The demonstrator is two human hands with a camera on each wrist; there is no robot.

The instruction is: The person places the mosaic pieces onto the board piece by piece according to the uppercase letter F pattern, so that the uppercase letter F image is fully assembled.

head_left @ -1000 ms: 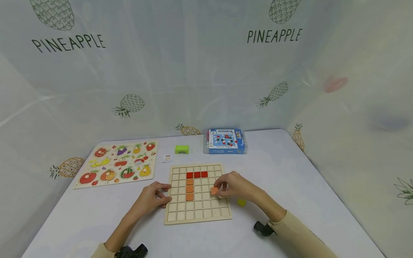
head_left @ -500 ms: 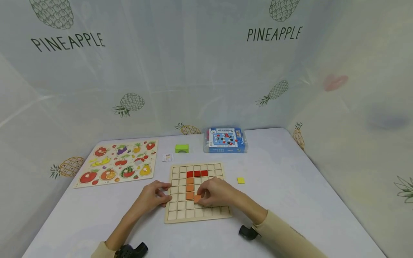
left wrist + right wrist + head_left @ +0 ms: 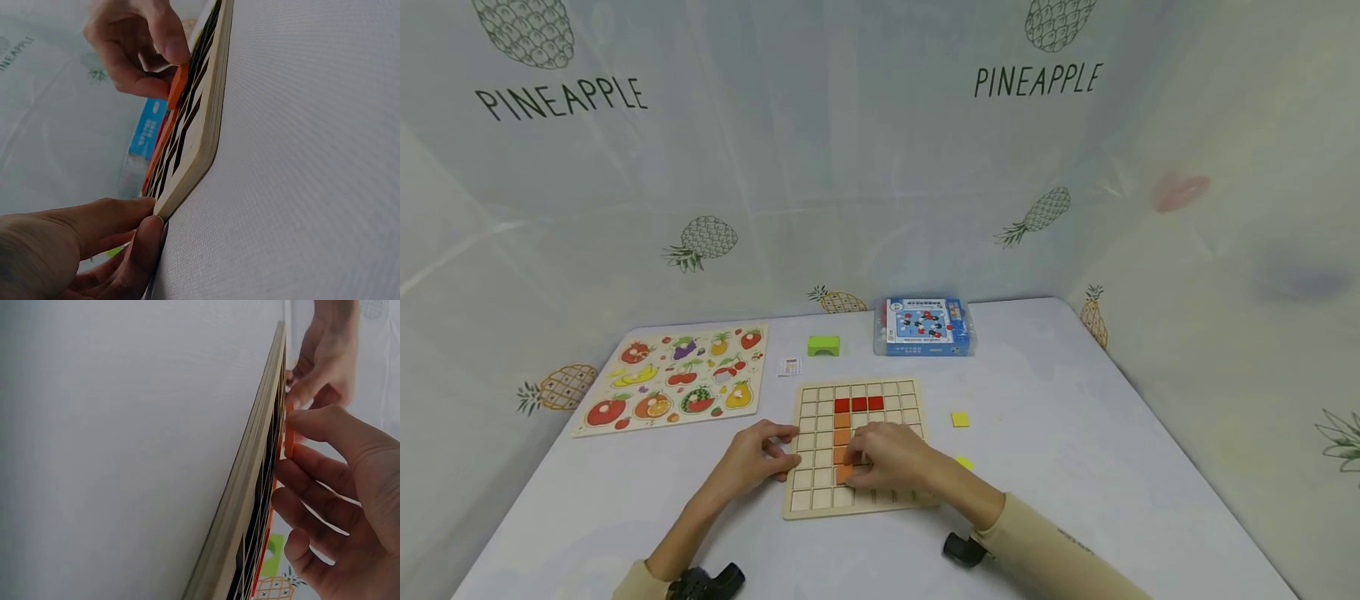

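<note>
A wooden grid board (image 3: pixel 822 499) lies in front of me on the white table. Three red tiles (image 3: pixel 859 404) form a row in it, and orange tiles (image 3: pixel 842 437) run down a column from the row's left end. At the bottom of that column, my right hand (image 3: pixel 895 457) pinches an orange tile (image 3: pixel 289 434) between thumb and index finger. The left wrist view shows this tile tilted close over the grid. My left hand (image 3: pixel 751 456) holds the board's left edge, thumb and index finger at its rim.
Two yellow tiles (image 3: pixel 960 419) lie right of the board, the nearer one partly behind the right forearm. A fruit puzzle board (image 3: pixel 673 379) is at the left. Behind stand a green block (image 3: pixel 823 345) and a blue boxed set (image 3: pixel 923 327), with a small printed card (image 3: pixel 790 367) nearby.
My right hand has carried the orange tile leftward across the board and toward me, to the foot of the orange column. The left hand stays at the board's edge.
</note>
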